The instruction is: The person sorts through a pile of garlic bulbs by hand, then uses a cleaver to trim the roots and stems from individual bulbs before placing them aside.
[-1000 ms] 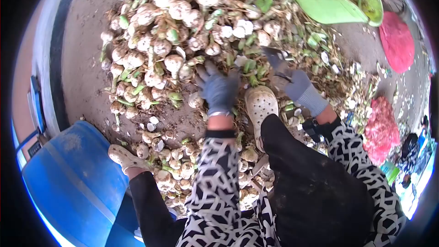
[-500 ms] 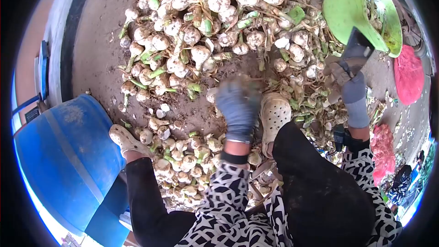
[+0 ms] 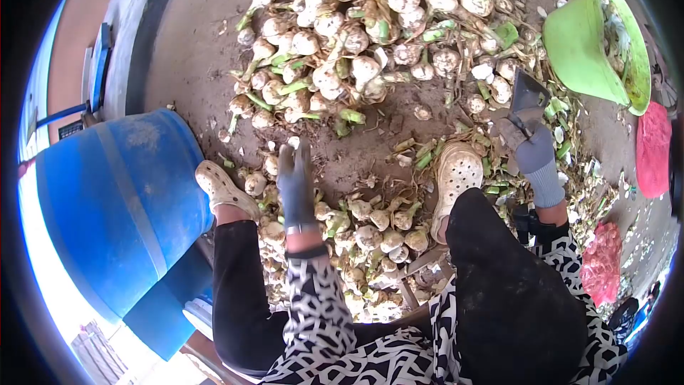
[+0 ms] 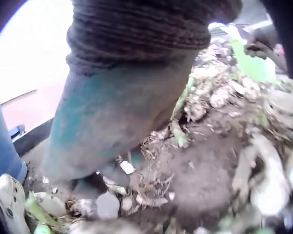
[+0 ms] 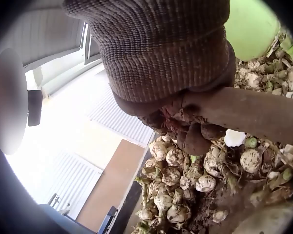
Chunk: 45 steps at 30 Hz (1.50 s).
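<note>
My gloved left hand point(image 3: 296, 184) reaches down with straight fingers over the near edge of the trimmed bulbs point(image 3: 368, 237). No bulb shows in its grasp; in the left wrist view its fingertips are partly hidden behind the stained glove palm point(image 4: 107, 126). My gloved right hand point(image 3: 536, 151) grips a broad dark-bladed knife point(image 3: 529, 93), blade pointing away from me. In the right wrist view, curled fingers point(image 5: 194, 140) wrap below a flat brown part of the tool point(image 5: 254, 109). Ahead lies a heap of soil-streaked white bulbs with green stems point(image 3: 328, 25).
A blue barrel point(image 3: 121, 199) stands on the left. At right are a green basin point(image 3: 581, 46) with scraps in it, a red cloth-like piece point(image 3: 652, 150) and a pink mesh bag point(image 3: 602, 264). Light clogs point(image 3: 456, 178) are on my feet; stem scraps litter the ground.
My left hand has swung from beside the right clog leftward to the near bulbs, its fingers now straight. The right hand has lifted away from the middle with the knife. The head view has shifted.
</note>
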Available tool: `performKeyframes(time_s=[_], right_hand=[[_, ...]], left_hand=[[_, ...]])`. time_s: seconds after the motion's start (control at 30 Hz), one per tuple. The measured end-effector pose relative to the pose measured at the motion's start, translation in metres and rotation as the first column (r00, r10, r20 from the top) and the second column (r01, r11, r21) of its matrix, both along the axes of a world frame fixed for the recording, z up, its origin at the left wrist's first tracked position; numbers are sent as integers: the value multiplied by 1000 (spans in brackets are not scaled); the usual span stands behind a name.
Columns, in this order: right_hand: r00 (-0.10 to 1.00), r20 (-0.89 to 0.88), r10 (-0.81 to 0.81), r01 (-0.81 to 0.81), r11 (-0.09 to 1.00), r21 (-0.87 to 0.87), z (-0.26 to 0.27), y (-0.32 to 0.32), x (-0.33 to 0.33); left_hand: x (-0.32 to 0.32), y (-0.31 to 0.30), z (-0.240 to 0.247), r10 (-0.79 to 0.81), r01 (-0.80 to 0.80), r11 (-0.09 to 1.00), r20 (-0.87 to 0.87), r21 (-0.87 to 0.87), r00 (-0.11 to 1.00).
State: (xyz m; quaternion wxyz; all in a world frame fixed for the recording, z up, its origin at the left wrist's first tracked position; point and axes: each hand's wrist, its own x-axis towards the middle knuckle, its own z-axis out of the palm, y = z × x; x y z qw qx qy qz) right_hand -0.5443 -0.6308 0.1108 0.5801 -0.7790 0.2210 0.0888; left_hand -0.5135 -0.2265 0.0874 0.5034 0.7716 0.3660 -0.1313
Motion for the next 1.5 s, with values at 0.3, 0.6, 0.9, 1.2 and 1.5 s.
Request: performKeyframes(time_s=[0.3, 0.6, 0.9, 1.2, 1.5], right_hand=[[1000, -12, 23, -22, 999, 44, 10, 31, 7], [627, 100, 772, -561, 537, -630, 34, 74, 18], [629, 29, 777, -512, 442, -737, 56, 63, 15], [680, 27, 732, -531, 518, -671, 59, 52, 3], [879, -337, 338, -390, 916, -97, 17, 15, -10]], left_hand=[[12, -65, -87, 131, 5, 881, 253, -474, 959], [-28, -107, 13, -186, 325, 583, 267, -745, 946], [-25, -134, 38, -327, 517, 698, 421, -495, 846], [-31, -150, 49, -275, 457, 695, 382, -555, 882], [-43, -181, 77, -256, 456, 671, 395, -584, 882]])
